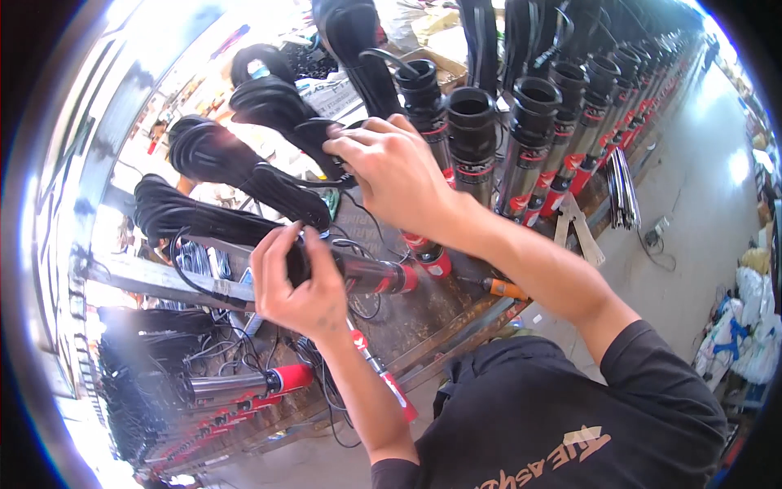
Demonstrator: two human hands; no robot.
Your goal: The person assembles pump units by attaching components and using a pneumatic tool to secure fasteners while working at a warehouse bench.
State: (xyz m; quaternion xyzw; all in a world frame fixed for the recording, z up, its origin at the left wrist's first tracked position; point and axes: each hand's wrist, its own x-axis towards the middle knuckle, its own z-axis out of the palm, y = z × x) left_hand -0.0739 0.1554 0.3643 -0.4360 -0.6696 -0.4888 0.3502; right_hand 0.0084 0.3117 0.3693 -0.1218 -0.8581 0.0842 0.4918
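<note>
My left hand [300, 281] is curled round the black top of a tilted tube-shaped pump [371, 275], whose red end points right. Above and to the right, my right hand [395, 167] has its fingers bent over a thin black cable [322, 183]; the exact grip is partly hidden behind the fingers. Bundles of coiled black cable [232, 159] lie just left of both hands, and another coil [195, 208] reaches almost to my left fingers. Beyond my right hand, a similar pump [421, 85] stands upright.
Several upright pumps [533, 122] with black tops and red bases run in a row to the far right. More pumps [244, 387] lie at lower left. An orange-handled tool [507, 288] rests near the bench edge. Metal strips [622, 191] and plastic bags [753, 306] are further right.
</note>
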